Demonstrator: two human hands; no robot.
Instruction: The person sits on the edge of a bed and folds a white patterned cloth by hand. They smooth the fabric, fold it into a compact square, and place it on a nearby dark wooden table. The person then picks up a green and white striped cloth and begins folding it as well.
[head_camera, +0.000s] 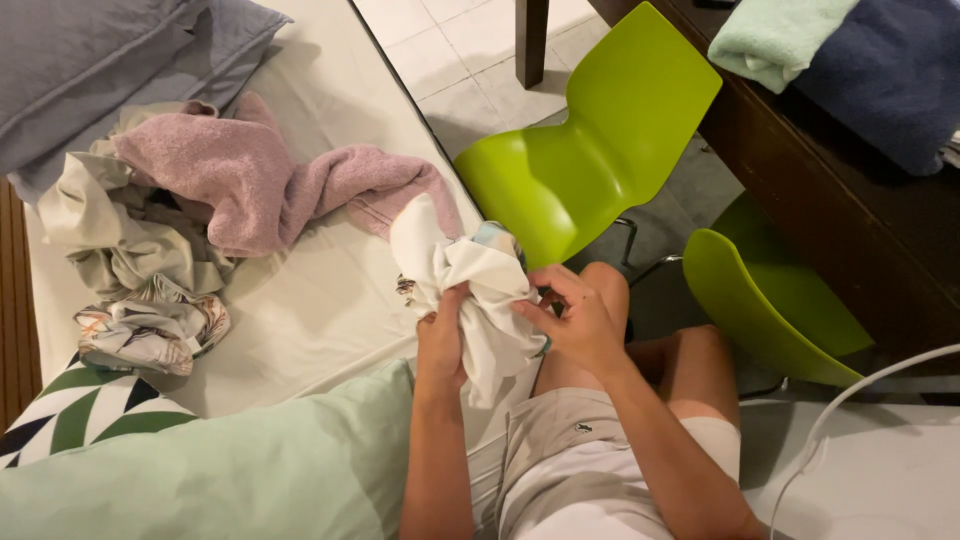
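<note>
Cloth (470, 290), white and bunched, with a patterned inner side showing at its top and left edge, is held up between both hands over the edge of the bed (330, 300), just above the person's bare knees. The left hand (443, 345) is closed round the cloth's lower left portion, thumb on top, fingers wrapped behind and hidden. The right hand (577, 320) pinches the cloth's right edge between thumb and fingertips (the remaining fingers are curled, and what they grip cannot be made out). The cloth hangs down between the two wrists.

Behind the cloth, touching or just beside its upper end, lies a pink towel (260, 180), spread loosely across the bed's white sheet. Left of the towel is a heap of beige and grey garments (120, 230), and below it a crumpled patterned fabric (150, 330). A pale green pillow (230, 470) sits nearest the camera, with a green-and-white striped cushion (85, 410) at its left. Grey pillows (90, 60) occupy the far left corner.

To the right of the bed stand two lime-green chairs (590, 150). Beyond them is a dark wooden table (820, 200) bearing a folded mint towel (775, 40) and a navy towel (890, 70), touching each other.
</note>
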